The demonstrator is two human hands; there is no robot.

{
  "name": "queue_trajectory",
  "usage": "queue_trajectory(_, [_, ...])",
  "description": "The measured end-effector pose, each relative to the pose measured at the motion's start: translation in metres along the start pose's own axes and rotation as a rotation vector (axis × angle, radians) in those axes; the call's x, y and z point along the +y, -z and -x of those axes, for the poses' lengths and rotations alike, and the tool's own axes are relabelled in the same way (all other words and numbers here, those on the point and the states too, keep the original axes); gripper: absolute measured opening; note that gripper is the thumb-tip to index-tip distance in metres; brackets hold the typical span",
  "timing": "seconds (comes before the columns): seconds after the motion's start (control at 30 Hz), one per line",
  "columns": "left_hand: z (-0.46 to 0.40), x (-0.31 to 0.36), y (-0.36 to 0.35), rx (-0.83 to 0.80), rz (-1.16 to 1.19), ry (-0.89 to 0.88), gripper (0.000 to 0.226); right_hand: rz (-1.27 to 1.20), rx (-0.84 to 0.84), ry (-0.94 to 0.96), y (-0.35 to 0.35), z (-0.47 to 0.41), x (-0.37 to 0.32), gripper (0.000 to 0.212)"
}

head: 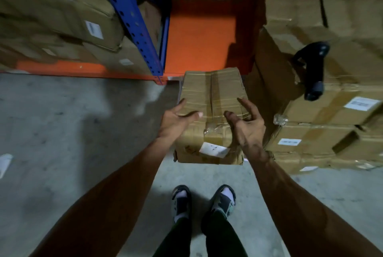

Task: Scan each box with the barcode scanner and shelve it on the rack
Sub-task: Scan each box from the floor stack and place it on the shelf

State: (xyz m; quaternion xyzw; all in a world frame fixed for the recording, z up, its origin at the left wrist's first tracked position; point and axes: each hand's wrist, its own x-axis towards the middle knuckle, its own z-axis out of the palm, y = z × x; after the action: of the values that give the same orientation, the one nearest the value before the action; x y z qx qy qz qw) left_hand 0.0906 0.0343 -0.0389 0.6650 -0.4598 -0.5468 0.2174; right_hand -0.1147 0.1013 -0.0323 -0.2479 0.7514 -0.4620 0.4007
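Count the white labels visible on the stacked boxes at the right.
3: one on the top box, one on the box below, one near the floor. Others may be hidden.

We hold a cardboard box [211,101] between our left hand [176,120] and right hand [247,126]; the scanner [313,70] rests on stacked boxes [331,111].
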Motion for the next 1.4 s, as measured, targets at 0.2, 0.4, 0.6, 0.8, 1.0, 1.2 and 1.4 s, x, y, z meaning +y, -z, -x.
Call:
queue_trajectory(0.2, [0.090, 0.111, 0.062, -0.004, 0.027, -0.117, 0.093, -0.072, 0.007, 0.100, 0.027, 0.069, -0.122, 0.050])
queue_trajectory(0.4, [0.180, 0.216, 0.102, 0.083, -0.005, -0.239, 0.095, -0.090, 0.004, 0.243, 0.072, 0.129, -0.238, 0.052])
queue_trajectory(0.6, [0.264, 0.313, 0.124, 0.086, 0.021, -0.409, 0.094, -0.201, 0.045, 0.435, 0.124, 0.189, -0.338, 0.051])
queue_trajectory(0.8, [0.332, 0.394, 0.138, 0.115, 0.007, -0.567, 0.094, -0.301, 0.062, 0.572, 0.169, 0.230, -0.418, 0.049])
queue_trajectory(1.0, [0.365, 0.476, 0.166, 0.134, 0.014, -0.741, 0.095, -0.309, 0.140, 0.725, 0.189, 0.247, -0.498, 0.053])
queue_trajectory(1.2, [0.358, 0.572, 0.207, 0.193, 0.019, -0.892, 0.098, -0.317, 0.134, 0.889, 0.180, 0.233, -0.602, 0.057])
queue_trajectory(1.4, [0.300, 0.655, 0.266, 0.227, 0.004, -0.980, 0.100, -0.376, 0.195, 0.887, 0.118, 0.180, -0.696, 0.055])
